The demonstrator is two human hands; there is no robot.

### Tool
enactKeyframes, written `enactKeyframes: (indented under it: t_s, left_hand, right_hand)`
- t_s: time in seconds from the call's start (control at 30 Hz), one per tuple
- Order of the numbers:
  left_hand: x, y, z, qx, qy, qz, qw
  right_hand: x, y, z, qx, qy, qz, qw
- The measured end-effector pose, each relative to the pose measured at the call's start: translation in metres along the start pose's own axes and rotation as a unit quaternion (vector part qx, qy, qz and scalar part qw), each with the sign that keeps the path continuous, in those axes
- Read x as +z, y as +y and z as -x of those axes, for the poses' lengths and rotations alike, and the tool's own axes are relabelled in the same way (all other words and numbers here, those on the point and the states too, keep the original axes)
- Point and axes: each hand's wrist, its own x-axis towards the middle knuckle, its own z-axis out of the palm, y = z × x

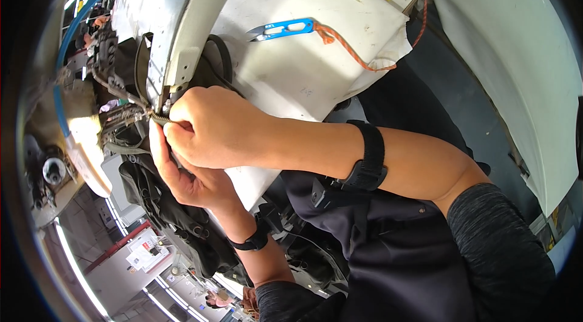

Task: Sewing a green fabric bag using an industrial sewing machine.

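Both of my hands meet at the needle area of a sewing machine [182,67]. My right hand [212,125] is closed, its curled fingers pinching a narrow dark strip with a ribbed edge, like a zipper [160,119]. Just below it, my left hand [194,185] has its fingers long and pressed together, their tips at the same strip; its thumb is partly hidden behind the right hand. Dark olive fabric [173,219] with straps and small round fittings hangs beneath and beyond the hands.
Blue thread snips [290,29] lie on the white work surface [267,79], tied to an orange cord [352,55]. A blue hose [82,18] curves along the left. A lit lamp [88,158] stands near the machine's metal parts. Other people appear small in the background.
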Motion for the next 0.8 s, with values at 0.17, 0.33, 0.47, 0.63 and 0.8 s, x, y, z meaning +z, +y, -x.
enactKeyframes:
  t_s: [0.17,0.33,0.47,0.63,0.8]
  left_hand:
    - [0.004,0.003,0.002,-0.018,0.018,-0.021,0.999]
    - [-0.001,0.000,-0.005,0.013,0.009,-0.091,0.996]
    - [-0.015,0.004,-0.009,0.034,-0.037,-0.087,0.995]
    - [-0.023,0.009,0.000,0.062,-0.024,-0.024,0.997]
    - [-0.020,0.008,-0.001,0.046,0.029,-0.040,0.998]
  right_hand:
    - [-0.006,0.005,-0.002,0.011,-0.017,-0.005,1.000]
    - [-0.009,0.006,-0.006,0.002,-0.035,0.018,0.999]
    - [-0.013,-0.004,-0.003,-0.015,-0.070,0.051,0.996]
    - [-0.013,-0.014,0.008,-0.010,-0.095,0.064,0.993]
    - [-0.002,-0.019,0.012,-0.012,-0.076,-0.001,0.997]
